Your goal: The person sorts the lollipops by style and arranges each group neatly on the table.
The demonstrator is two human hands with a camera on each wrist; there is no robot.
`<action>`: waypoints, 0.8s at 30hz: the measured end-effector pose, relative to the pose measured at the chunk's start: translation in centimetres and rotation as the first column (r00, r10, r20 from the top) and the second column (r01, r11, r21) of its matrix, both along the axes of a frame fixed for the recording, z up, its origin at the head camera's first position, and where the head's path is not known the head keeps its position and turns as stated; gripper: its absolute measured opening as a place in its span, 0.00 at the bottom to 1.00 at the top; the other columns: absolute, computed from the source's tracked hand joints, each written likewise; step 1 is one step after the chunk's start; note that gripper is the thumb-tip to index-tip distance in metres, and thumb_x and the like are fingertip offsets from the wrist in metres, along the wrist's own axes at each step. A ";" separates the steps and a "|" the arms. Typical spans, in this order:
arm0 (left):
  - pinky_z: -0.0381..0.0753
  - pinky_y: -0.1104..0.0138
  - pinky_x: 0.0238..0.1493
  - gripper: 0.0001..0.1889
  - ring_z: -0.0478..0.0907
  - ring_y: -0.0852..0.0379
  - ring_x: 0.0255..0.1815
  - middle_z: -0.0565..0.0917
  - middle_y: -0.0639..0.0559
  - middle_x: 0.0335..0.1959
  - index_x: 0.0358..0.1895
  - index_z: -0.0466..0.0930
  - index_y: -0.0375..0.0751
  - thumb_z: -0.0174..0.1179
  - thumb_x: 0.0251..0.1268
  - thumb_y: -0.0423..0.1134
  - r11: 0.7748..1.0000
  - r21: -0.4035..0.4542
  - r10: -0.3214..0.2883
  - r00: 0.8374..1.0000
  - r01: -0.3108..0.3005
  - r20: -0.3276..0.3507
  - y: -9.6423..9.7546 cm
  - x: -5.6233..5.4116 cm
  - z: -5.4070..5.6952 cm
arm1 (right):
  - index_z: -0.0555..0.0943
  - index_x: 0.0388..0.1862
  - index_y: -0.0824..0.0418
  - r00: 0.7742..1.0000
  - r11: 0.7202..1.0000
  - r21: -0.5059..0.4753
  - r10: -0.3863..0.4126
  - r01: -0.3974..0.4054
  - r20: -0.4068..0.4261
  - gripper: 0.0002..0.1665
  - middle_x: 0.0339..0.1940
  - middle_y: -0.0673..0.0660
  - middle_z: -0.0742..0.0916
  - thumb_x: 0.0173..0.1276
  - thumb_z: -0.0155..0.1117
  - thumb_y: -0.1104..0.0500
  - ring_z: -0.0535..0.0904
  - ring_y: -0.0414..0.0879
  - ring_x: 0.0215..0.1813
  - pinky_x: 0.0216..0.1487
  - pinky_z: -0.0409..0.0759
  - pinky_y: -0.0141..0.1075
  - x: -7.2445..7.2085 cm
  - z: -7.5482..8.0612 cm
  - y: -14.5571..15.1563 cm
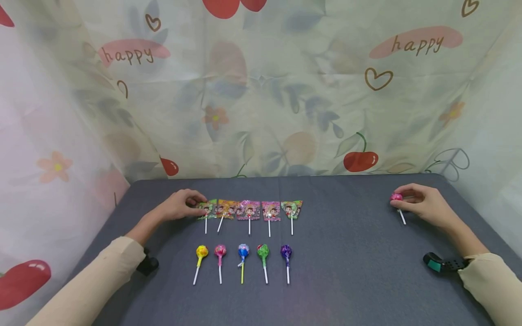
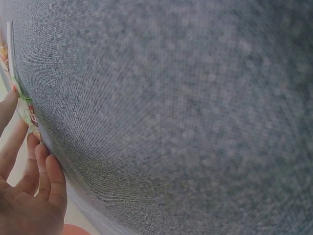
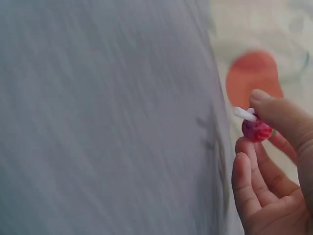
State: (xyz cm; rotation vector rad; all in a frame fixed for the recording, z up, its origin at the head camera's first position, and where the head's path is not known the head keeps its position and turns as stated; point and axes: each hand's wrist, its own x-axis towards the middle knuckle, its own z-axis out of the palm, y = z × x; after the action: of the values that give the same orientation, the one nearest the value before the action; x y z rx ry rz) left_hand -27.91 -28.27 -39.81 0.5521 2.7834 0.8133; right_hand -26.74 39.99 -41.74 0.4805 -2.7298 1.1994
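My left hand [image 1: 182,204] is at the left end of a row of flat-wrapped lollipops. Its thumb and fingertips pinch the edge of a green-wrapped lollipop [image 1: 209,209], whose white stick points toward me; the left wrist view shows the wrapper [image 2: 30,115] between thumb and fingers. Far over on the right, my right hand [image 1: 424,203] holds a pink round lollipop [image 1: 396,197] by its head, pinched between thumb and fingers. Its white stick [image 1: 402,217] slants down toward the table. In the right wrist view the pink head [image 3: 256,129] shows under the thumb.
Orange [image 1: 226,208], pink [image 1: 248,210], another pink [image 1: 271,211] and green [image 1: 292,209] flat-wrapped lollipops continue the back row. In front lie round lollipops: yellow [image 1: 201,251], pink [image 1: 220,250], blue [image 1: 243,250], green [image 1: 263,251] and purple [image 1: 286,251]. A patterned curtain [image 1: 261,104] hangs behind the grey table [image 1: 342,271].
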 end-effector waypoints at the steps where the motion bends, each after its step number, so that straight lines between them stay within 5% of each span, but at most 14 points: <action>1: 0.75 0.45 0.56 0.21 0.78 0.39 0.56 0.83 0.41 0.53 0.57 0.83 0.35 0.70 0.67 0.44 1.000 -0.001 -0.001 1.000 0.001 -0.001 0.0 0.0 0.0 | 0.81 0.54 0.66 1.000 1.000 -0.010 0.012 -0.012 0.011 0.19 0.45 0.59 0.87 0.67 0.74 0.60 0.85 0.38 0.40 0.34 0.78 0.30 0.2 0.0 -0.7; 8: 0.75 0.45 0.57 0.21 0.79 0.39 0.56 0.83 0.41 0.53 0.57 0.83 0.35 0.70 0.67 0.44 1.000 -0.003 -0.003 1.000 0.003 -0.002 0.0 0.0 -0.1 | 0.80 0.52 0.66 0.986 0.983 -0.152 0.123 -0.105 0.116 0.19 0.43 0.60 0.88 0.67 0.75 0.59 0.87 0.45 0.42 0.39 0.81 0.33 2.0 0.3 -6.2; 16: 0.75 0.45 0.56 0.21 0.79 0.40 0.55 0.82 0.41 0.53 0.57 0.83 0.36 0.70 0.67 0.45 1.000 -0.005 0.000 1.000 0.000 -0.001 0.0 0.0 -0.1 | 0.78 0.52 0.70 0.931 0.904 -0.349 0.321 -0.247 0.172 0.19 0.45 0.67 0.86 0.66 0.74 0.66 0.87 0.55 0.43 0.43 0.84 0.40 3.9 0.2 -12.2; 24: 0.75 0.45 0.57 0.20 0.78 0.40 0.55 0.82 0.41 0.53 0.57 0.83 0.36 0.70 0.68 0.44 1.000 -0.004 0.003 1.000 -0.003 0.000 0.0 0.0 -0.1 | 0.84 0.50 0.64 0.904 0.880 -0.331 0.403 -0.340 0.143 0.17 0.44 0.60 0.88 0.64 0.77 0.63 0.86 0.56 0.43 0.44 0.84 0.40 5.6 0.0 -17.3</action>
State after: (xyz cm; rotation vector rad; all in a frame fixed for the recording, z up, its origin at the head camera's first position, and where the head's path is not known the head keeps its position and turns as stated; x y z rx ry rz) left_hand -27.88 -28.26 -39.91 0.5478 2.7863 0.8081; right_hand -21.16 22.66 -41.69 0.9200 -2.6167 1.8205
